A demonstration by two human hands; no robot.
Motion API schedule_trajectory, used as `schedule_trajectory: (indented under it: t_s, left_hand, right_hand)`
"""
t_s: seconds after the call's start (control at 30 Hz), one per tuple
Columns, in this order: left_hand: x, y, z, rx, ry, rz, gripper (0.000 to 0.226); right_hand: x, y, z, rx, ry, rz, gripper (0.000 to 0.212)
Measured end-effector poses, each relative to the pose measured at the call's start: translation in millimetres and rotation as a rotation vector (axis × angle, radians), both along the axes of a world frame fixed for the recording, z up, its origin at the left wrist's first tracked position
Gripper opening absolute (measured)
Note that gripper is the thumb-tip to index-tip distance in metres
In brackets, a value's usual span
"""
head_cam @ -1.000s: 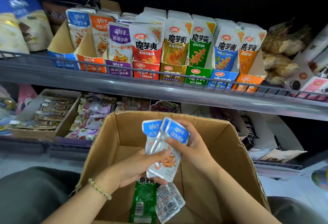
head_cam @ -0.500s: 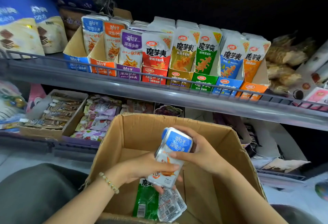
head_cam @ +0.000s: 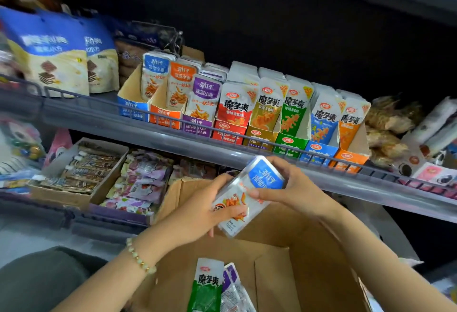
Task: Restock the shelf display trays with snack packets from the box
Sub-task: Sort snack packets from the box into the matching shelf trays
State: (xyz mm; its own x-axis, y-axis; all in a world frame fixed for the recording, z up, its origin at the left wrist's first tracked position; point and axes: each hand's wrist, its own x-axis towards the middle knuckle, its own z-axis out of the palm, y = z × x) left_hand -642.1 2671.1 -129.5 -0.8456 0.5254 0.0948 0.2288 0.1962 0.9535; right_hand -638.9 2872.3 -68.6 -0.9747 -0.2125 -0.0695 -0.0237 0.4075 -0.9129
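A stack of blue-topped snack packets (head_cam: 249,193) is held between both hands above the open cardboard box (head_cam: 309,245). My left hand (head_cam: 200,210) grips its lower end from the left. My right hand (head_cam: 294,188) grips its upper end from the right. Inside the box lie a green packet (head_cam: 206,287) and a purple-topped packet (head_cam: 235,289). On the upper shelf stands a row of display trays; the blue tray (head_cam: 132,106) at its left end holds matching blue-topped packets, with orange (head_cam: 164,116) and purple (head_cam: 196,125) trays beside it.
A grey wire rail (head_cam: 99,106) runs along the upper shelf's front edge. Large blue-and-cream bags (head_cam: 52,54) stand left of the trays. Red, yellow, green, blue and orange trays (head_cam: 289,143) fill the shelf's middle. The lower shelf holds a cardboard tray of dark sachets (head_cam: 81,171).
Both hands have lifted the blue-topped stack up out of the box toward the upper shelf rail, and squared the two fanned bundles into one stack. The view has tilted upward.
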Motion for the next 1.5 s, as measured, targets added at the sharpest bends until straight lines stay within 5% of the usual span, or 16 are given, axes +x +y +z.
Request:
schedule_trajectory:
  t_s: [0.17,0.43,0.63,0.77,0.87,1.03,1.17,1.5]
  left_hand:
    - [-32,-35,47,0.12,0.093,0.031,0.045]
    - [-103,-111,89,0.406,0.276,0.36,0.036]
    - [-167,-178,57,0.01,0.433,0.799,0.063]
    - [-184,-190,31,-0.09,0.375,0.749,0.073]
    - [-192,-186,22,-0.221,0.414,0.708,0.063]
    - [-200,-181,18,-0.372,0.526,0.746,0.053]
    - [-196,-177,21,-0.388,0.556,0.774,0.052]
    - [-194,-179,25,-0.408,0.542,0.776,0.052]
  right_hand:
    - [-28,-38,61,-0.001,0.075,0.002,0.048]
    - [-99,-117,132,0.014,0.337,-0.079,0.042]
    - [-180,-178,148,0.114,0.423,-0.121,0.046]
    - [-236,-207,136,0.32,0.456,-0.1,0.051]
    - [-267,-219,126,0.571,0.476,-0.067,0.076]
    - [-280,-235,107,0.722,0.431,-0.036,0.087]
    - [-282,-244,88,0.833,0.37,0.006,0.082]
    - [-291,-245,66,1.02,0.655,0.067,0.074]
